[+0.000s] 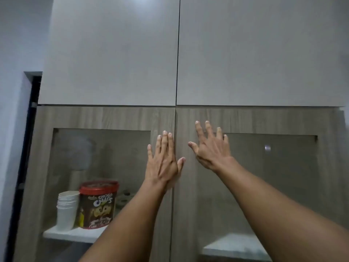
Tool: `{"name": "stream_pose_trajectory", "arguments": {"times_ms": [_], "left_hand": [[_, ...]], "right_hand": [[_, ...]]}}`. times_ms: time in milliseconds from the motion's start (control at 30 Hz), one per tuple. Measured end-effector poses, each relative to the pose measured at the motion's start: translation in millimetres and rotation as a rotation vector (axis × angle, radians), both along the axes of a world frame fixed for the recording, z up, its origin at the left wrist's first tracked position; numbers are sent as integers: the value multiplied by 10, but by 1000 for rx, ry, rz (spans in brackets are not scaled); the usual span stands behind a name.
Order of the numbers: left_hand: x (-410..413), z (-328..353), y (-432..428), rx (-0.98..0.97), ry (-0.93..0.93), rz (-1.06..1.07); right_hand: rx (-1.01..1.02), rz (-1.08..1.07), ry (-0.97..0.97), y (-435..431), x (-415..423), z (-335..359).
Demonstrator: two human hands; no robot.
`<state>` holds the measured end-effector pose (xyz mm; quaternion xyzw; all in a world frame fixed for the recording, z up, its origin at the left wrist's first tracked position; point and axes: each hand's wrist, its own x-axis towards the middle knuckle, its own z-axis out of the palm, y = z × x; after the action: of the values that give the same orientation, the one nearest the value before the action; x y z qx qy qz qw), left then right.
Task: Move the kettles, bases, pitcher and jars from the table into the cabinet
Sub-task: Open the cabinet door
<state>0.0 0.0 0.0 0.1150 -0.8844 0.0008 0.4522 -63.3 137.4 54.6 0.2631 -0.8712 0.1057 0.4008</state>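
A wood-grain cabinet with two glass-paned doors fills the view; both doors are closed. My left hand (164, 161) lies flat against the inner frame of the left door (94, 118), fingers spread and empty. My right hand (211, 148) presses flat on the inner frame of the right door (264, 120), also spread and empty. No kettles, bases, pitcher, jars or table are in view.
Behind the left glass, a white shelf (75, 234) carries a stack of white paper cups (67, 209) and a red-lidded Choco Chips tub (98, 204). Pale grey upper cabinet doors (113, 53) hang above. A dark doorway edge (28, 129) is at the left.
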Motion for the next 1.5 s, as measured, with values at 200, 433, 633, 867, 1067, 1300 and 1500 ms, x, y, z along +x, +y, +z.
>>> {"name": "stream_pose_trajectory", "arguments": {"times_ms": [200,433,633,867,1067,1300,1500], "left_hand": [[-726,165,-491,-66,14,-14],[-1165,33,-822,-124,28,-20],[-976,72,-661,-48,-4,-51],[-375,-260,0,590,176,-428],[404,-469,621,888,170,-583],[1226,-451,1335,765,18,-537],[1898,-462,2183,629,-89,-609]], "right_hand": [[-62,-21,8,-510,-492,489],[-206,77,101,-871,-780,797],[-261,120,-7,-810,-541,899],[-382,232,25,-464,117,735],[-350,126,12,46,866,522],[-415,24,-161,696,1781,264],[-576,-76,-99,1313,2447,111]]}}
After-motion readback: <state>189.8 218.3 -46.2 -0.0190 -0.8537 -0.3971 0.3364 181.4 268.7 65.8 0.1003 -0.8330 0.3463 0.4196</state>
